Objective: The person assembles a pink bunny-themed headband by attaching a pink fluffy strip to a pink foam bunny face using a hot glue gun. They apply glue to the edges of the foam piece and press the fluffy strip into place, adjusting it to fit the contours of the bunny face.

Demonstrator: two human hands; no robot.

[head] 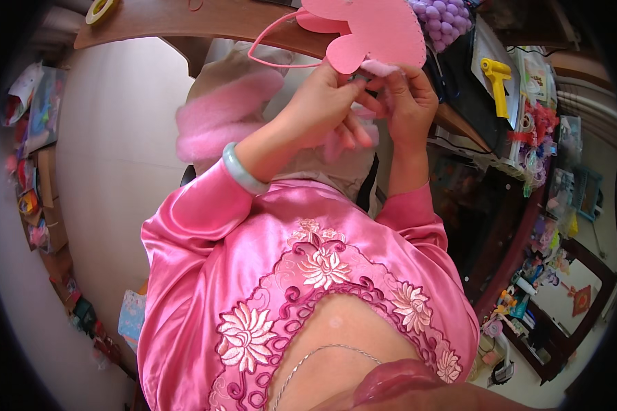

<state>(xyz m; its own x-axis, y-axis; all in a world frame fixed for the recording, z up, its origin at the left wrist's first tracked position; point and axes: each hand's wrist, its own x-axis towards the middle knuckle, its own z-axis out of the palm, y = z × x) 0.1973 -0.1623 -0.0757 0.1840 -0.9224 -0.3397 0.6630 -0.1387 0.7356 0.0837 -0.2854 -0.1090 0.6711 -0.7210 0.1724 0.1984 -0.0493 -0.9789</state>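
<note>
A pink felt piece (385, 31) with scalloped lobes and small stitch holes along its edge is at the top middle. From its left side loops a thin pink strap (267, 38). My left hand (334, 103), below a pale jade-like bangle (243, 169) at the wrist, pinches at the lower edge of the felt, other fingers spread. My right hand (411, 97) grips a soft pale pink strip (379, 68) between thumb and fingers at the same edge. Fingers hide whatever small thing lies between the hands. Fluffy pink material (226, 118) lies over the lap beneath.
A brown wooden table edge (144, 28) curves ahead, bearing a tape roll (101, 10). To the right are a purple beaded cluster (445, 20) and a yellow glue gun-like tool (498, 85). Cluttered boxes (54, 195) line the left wall; a framed mirror (578, 298) stands at lower right.
</note>
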